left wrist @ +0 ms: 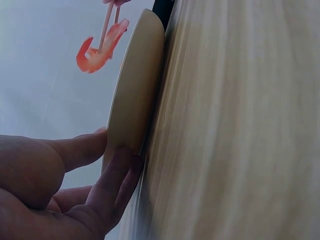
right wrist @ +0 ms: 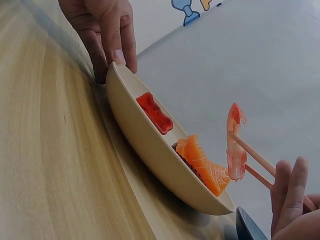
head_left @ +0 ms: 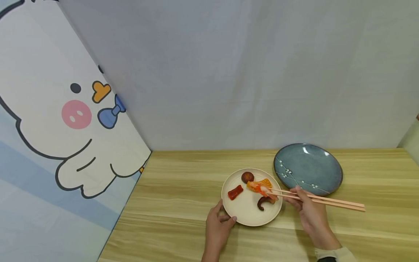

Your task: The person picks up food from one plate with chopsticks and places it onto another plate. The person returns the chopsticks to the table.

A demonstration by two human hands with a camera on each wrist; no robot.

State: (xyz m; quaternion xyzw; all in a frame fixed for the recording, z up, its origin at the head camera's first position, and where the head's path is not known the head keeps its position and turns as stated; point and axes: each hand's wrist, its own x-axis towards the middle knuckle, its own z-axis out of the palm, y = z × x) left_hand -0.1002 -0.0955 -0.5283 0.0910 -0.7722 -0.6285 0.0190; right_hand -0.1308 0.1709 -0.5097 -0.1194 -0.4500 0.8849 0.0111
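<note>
My left hand (head_left: 218, 227) pinches the near-left rim of a cream plate (head_left: 243, 211), its thumb at the edge and fingers against the outer side. My right hand (head_left: 311, 214) grips wooden chopsticks (head_left: 342, 204). Between their tips hangs a shrimp (right wrist: 235, 145), orange and white, raised above the plate's right part. On the plate lie an orange salmon slice (right wrist: 200, 162), a red wavy-edged piece (head_left: 235, 192), a round brown piece (head_left: 247, 177) like a mushroom cap, and a dark curled octopus tentacle (head_left: 260, 203). The shrimp partly covers the salmon in the head view.
A blue-grey plate (head_left: 307, 169) with a white blossom pattern stands right of and behind the cream plate, close to its rim. Both are on a wood-grain table (head_left: 170, 193). A pale cloth (head_left: 248, 80) hangs behind, and a cartoon-printed panel (head_left: 42, 83) stands at left.
</note>
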